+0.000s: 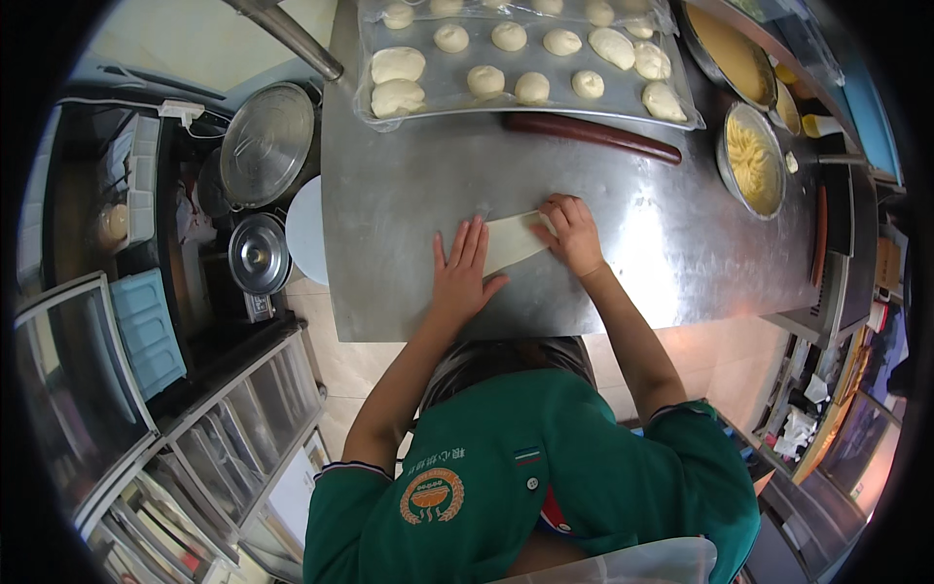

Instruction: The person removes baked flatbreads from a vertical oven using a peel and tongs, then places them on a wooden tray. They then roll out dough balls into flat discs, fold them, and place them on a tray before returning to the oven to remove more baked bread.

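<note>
A flat, pale sheet of dough [511,241] lies on the steel worktable [409,165] in the middle of the view. My left hand [460,268] rests flat at its left end, fingers stretched out and slightly apart. My right hand [572,232] has its fingers bent and closed on the dough's right end. A dark red-brown rolling pin [593,134] lies behind the dough, just in front of a tray [438,112] holding several pale dough balls and longer lumps.
At the right stand a bowl of yellow filling [749,161] and a large pan of tan paste [735,54]. Left of the table are lidded pots [268,144], a white round board [306,229], a blue plastic tray [146,331] and racks [233,438]. A metal post [302,44] rises at the back left.
</note>
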The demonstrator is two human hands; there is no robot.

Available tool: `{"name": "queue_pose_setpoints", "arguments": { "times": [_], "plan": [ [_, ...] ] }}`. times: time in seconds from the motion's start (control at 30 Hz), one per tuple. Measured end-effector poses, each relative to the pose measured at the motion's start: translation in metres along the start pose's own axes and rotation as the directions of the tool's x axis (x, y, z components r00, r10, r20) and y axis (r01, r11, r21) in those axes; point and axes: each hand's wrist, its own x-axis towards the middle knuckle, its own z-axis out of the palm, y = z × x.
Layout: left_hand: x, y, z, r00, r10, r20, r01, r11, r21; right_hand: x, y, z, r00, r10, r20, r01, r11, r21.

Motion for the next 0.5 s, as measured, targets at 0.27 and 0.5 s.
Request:
{"name": "queue_pose_setpoints", "arguments": {
  "times": [0.27, 0.5],
  "plan": [
    [-0.037, -0.019, -0.017, 0.999, -0.016, 0.029, 0.016, 1.000, 0.006, -0.013, -0.029, 0.041, 0.991, -0.124, 0.049, 0.108, 0.961, 0.253],
    [-0.057, -0.011, -0.028, 0.991, 0.049, 0.123, -0.049, 0.999, 0.000, -0.014, -0.024, 0.030, 0.995, -0.033, 0.096, 0.007, 0.966, 0.259]
  ]
}}
